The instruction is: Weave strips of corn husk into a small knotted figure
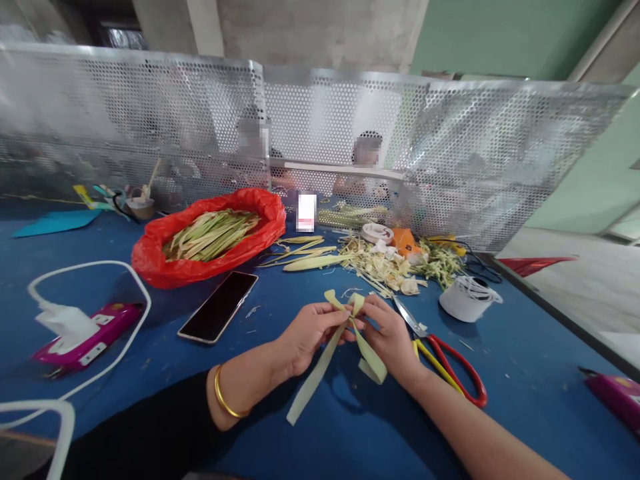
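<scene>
Pale green strips of dried leaf (320, 373) cross between my two hands above the blue table. My left hand (313, 331) pinches them from the left, with thumb and fingers closed near the crossing. From the other side my right hand (384, 333) also closes on the strips, its fingertips close to the left ones. One long strip hangs down towards me, and a second one curls below the right hand. The exact crossing is partly hidden by fingers. Scissors (450, 373) with red and yellow handles lie beside my right wrist, blades partly behind the hand.
A red plastic bag (150, 257) of leaf strips stands at left, behind a dark phone (220, 307). Leaf scraps (380, 263) lie ahead. At right is a white roll (463, 300); at left, a purple power strip (95, 340). A perforated metal screen (320, 113) separates me from other people.
</scene>
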A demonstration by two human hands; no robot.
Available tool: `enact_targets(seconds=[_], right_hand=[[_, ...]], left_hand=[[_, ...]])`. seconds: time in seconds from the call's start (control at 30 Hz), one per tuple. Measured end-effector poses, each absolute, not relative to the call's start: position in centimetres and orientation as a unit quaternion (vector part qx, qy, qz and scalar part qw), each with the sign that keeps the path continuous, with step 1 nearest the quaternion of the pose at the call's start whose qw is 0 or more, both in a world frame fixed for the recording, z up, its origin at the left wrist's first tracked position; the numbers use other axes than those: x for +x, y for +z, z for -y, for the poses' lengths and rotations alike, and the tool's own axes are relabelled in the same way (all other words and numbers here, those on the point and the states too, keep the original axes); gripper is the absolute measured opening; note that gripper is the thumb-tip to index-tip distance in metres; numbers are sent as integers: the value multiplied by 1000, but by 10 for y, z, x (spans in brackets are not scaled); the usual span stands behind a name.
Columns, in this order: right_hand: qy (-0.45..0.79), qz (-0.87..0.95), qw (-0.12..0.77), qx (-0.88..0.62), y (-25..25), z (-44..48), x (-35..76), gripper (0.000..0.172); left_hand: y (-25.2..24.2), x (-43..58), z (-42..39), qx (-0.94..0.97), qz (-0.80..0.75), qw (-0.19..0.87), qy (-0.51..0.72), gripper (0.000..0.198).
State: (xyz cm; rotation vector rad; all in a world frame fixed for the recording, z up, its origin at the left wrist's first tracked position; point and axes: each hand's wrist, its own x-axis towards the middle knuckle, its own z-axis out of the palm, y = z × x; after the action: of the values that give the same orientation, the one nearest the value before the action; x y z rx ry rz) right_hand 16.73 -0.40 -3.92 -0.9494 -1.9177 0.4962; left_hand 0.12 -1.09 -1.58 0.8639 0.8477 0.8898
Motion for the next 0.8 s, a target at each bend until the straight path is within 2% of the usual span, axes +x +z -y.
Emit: enact_targets(seconds=[0.2,0.4,0.5,0.8], right_hand=[[340,727,472,-366,-33,3,169,35],[483,618,490,-380,-31,7,165,19],[488,588,502,-405,-31,9,161,17],[451,569,538,-429,-37,12,156,19]], left_hand=[[-13,-1,12,408,-402,718,396,24],[-13,2,14,427,-446,685,386,29],[-14,4,15,439,-462,672,376,29],[-9,4,17,498,-476,643,334,11]])
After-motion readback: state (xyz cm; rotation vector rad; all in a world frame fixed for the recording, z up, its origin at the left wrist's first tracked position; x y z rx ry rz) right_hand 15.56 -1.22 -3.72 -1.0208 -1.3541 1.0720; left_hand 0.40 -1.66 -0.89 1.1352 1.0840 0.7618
